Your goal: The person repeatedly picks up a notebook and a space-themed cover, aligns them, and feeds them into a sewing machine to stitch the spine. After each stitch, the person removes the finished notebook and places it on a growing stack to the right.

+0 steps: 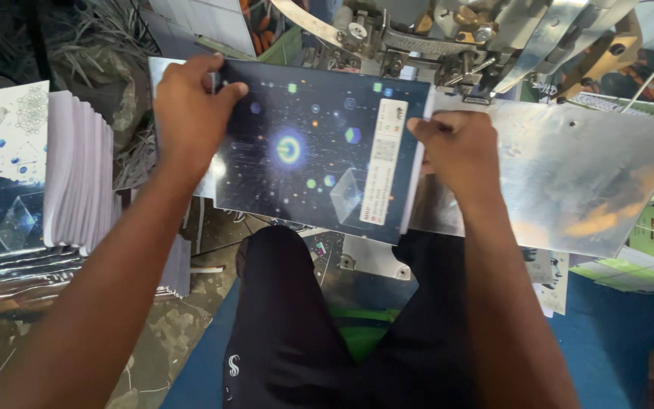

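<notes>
We held dark booklet flat on metal plate, left hand clamping far corner, right hand pinching spine edge, squaring it under stitcher head. Finished stack sat leftward.

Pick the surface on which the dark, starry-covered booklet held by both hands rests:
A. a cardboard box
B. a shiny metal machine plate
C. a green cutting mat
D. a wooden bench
B: the dark, starry-covered booklet, gripped by the left hand and right hand, lies on the shiny metal machine plate.
</notes>
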